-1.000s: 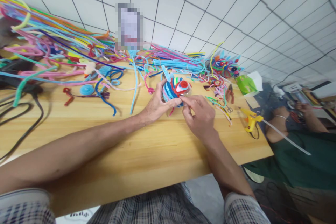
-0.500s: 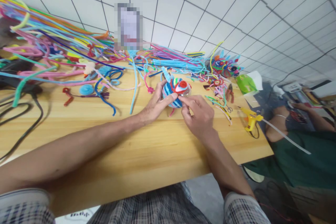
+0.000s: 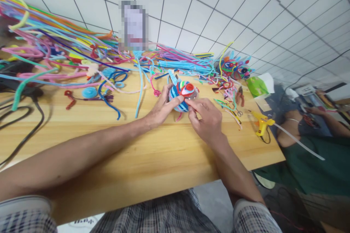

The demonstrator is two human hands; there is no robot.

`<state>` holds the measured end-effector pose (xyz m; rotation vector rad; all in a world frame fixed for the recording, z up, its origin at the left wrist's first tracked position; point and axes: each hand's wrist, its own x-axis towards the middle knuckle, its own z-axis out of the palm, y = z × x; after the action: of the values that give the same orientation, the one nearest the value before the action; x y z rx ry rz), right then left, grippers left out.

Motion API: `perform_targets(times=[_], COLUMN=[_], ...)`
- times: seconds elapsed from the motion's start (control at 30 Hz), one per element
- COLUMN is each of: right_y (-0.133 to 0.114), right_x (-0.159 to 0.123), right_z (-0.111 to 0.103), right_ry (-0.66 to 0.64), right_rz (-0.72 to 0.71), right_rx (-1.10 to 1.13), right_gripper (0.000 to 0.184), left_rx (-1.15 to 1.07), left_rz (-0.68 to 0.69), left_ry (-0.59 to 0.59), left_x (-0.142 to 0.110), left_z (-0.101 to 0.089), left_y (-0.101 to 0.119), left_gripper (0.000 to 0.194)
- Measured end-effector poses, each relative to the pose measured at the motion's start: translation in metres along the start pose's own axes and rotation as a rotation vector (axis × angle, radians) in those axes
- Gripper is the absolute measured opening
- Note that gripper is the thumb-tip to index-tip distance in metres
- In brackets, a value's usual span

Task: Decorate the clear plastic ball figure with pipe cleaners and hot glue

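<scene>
A round pipe-cleaner figure (image 3: 179,107), wound in blue stripes with a red-and-white eye shape and a light-blue upright piece, is held just above the table. My left hand (image 3: 164,105) is closed around its left side, thumb pressing the front below the eye. At the eye's lower edge, my right hand (image 3: 206,118) pinches a red pipe cleaner (image 3: 186,99) between thumb and forefinger. The fingertips hide part of that strip. A clear, shiny surface shows on the figure's right side.
Loose pipe cleaners (image 3: 186,66) line the wall side of the table. Pliers (image 3: 240,97), scissors (image 3: 240,113) and a yellow glue gun (image 3: 262,123) lie to the right. A finished-looking colourful figure (image 3: 235,67) stands behind. Black cables (image 3: 38,116) lie left; another person (image 3: 314,160) sits at right.
The figure has turned slightly in my hands, and the red edge around the eye shows more. Both hands keep nearly the same place and hold.
</scene>
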<state>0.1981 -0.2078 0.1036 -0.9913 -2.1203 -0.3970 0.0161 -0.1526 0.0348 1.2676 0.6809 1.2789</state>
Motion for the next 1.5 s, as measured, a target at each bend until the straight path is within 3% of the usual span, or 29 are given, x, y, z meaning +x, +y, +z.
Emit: perform_targets(times=[0.37,0.57,0.77,1.03,1.5], right_y=[-0.001,0.0,0.002,0.0,0.004], right_x=[-0.002,-0.002,-0.003,-0.001,-0.003], right_z=[0.001,0.001,0.002,0.002,0.003], right_ry=[-0.025,-0.017,-0.049,-0.019,0.006], right_rz=[0.016,0.01,0.032,-0.004,-0.023], right_rx=[-0.066,0.03,0.013,0.011,-0.03], right_gripper=[0.037,0.044,0.039,0.029,0.036], left_rx=[-0.015,-0.044,-0.097,-0.223,-0.405], left_rz=[-0.03,-0.019,-0.029,-0.081,-0.187], left_ry=[0.01,0.044,0.056,0.065,0.096], left_x=[-0.001,0.002,0.005,0.005,0.003], left_z=[0.001,0.001,0.0,0.003,0.005], left_y=[-0.001,-0.006,-0.013,-0.004,0.001], left_gripper=[0.065,0.067,0.059,0.061,0.058])
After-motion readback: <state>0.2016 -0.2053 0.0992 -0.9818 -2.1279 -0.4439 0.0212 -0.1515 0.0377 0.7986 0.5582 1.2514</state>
